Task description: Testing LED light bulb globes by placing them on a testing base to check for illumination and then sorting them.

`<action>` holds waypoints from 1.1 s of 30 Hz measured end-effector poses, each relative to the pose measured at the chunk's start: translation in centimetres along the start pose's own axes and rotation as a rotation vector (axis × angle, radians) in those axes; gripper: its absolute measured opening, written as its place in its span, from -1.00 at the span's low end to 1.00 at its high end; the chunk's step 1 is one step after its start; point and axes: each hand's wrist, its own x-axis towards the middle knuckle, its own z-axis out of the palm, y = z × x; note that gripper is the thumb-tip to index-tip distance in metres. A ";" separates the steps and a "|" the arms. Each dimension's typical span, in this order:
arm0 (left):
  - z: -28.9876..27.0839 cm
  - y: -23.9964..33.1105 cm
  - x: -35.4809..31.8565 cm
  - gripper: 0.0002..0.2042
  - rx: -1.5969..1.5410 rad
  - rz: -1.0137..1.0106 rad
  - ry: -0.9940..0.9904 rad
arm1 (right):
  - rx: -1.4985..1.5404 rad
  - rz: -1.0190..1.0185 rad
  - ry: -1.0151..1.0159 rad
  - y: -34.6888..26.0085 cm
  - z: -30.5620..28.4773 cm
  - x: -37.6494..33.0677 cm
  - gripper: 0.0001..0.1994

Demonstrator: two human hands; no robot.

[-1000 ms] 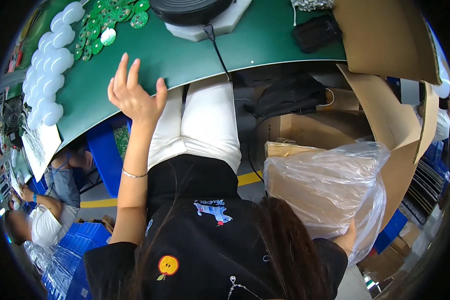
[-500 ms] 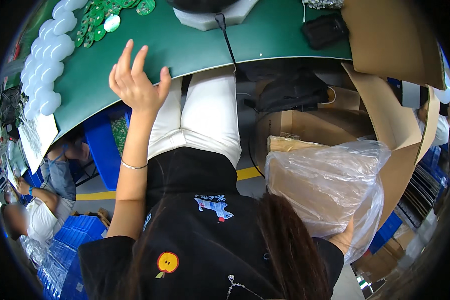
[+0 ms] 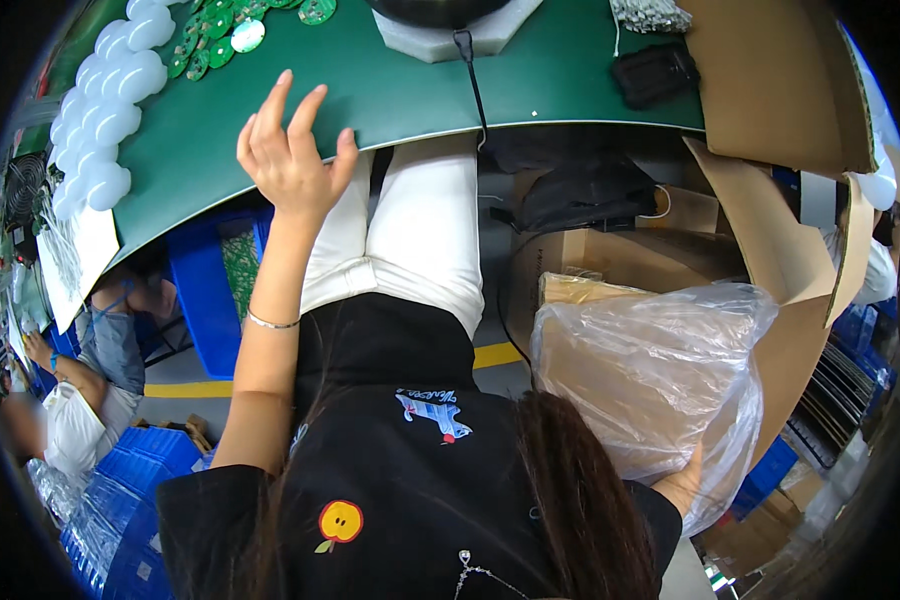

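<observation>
The left hand [image 3: 288, 160] hovers empty, fingers spread, above the green worktop [image 3: 390, 85]. The right hand [image 3: 682, 487] presses the clear plastic bag [image 3: 655, 375] at near right; its slippery film could slide free.

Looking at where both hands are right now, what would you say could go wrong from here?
1. The right hand presses the clear crinkled plastic bag in the open brown cardboard box low at the person's side, out of easy sight; the thin film might tear or slip.
2. The open left hand hovers at the green table's edge; a sweep could nudge the row of white domed bulb covers or the black cable.
</observation>
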 end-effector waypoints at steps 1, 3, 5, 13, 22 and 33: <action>0.0 0.0 0.0 -0.60 -0.012 -0.009 -0.005 | 0.000 0.000 0.001 0.1 0.0 -0.1 -0.56; 0.0 0.0 0.0 -0.62 -0.002 -0.001 0.003 | -0.002 -0.001 0.002 0.5 -0.2 -0.4 -0.56; 0.1 0.0 -0.1 -0.63 -0.008 0.002 0.003 | 0.003 -0.002 0.012 0.8 -0.3 -0.8 -0.56; -0.4 -0.3 -0.3 -0.70 -0.089 0.001 -0.066 | 0.005 -0.033 0.057 0.5 -1.1 -2.0 -0.56; -2.1 -0.4 1.3 -0.65 -0.487 0.016 -0.226 | 0.124 -0.241 0.299 0.1 -4.6 -1.7 -0.56; -12.2 -0.3 14.0 -0.83 -1.013 0.667 -0.077 | 0.241 -0.412 1.243 -9.2 -8.5 -21.4 -0.46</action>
